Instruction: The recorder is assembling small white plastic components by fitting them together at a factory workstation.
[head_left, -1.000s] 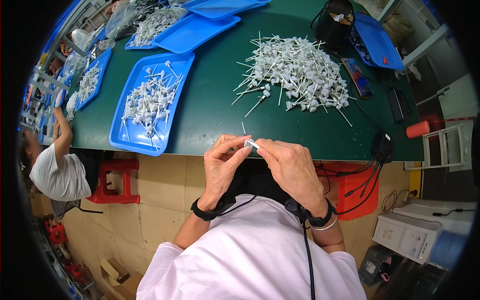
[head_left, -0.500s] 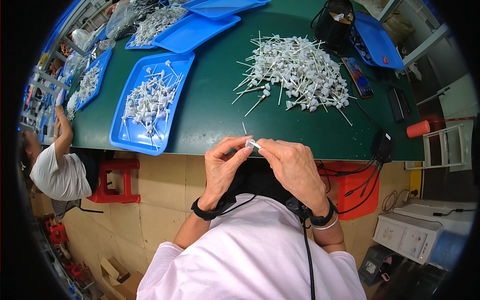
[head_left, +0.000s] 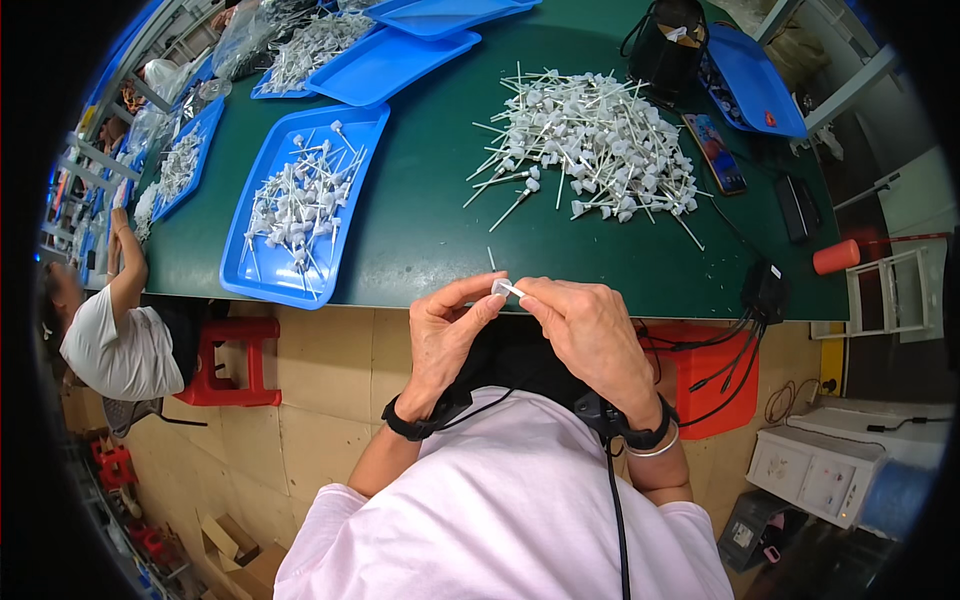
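Close to the table's near edge, my left hand (head_left: 445, 325) pinches a small white plastic piece (head_left: 501, 287) between thumb and forefinger. My right hand (head_left: 590, 335) is closed against it from the right, its thumb and forefinger on a short white part that meets the piece. Just above my left fingertips a thin pale stem (head_left: 491, 257) sticks out; whether it belongs to the held piece I cannot tell. Beyond my hands lies a large heap of similar white pieces with stems (head_left: 600, 145). A blue tray (head_left: 372, 118) on the left holds more of them.
Other blue trays (head_left: 400, 62) stand at the back left. A phone (head_left: 715, 152), a black container (head_left: 668, 50) and a black box with cables (head_left: 765, 292) sit at the right. A co-worker (head_left: 125, 345) sits at the left by a red stool (head_left: 235, 365).
Both hands stay nearly where they were, still on the white piece, with only a very slight shift of the fingers. The thin stem above them has moved slightly.
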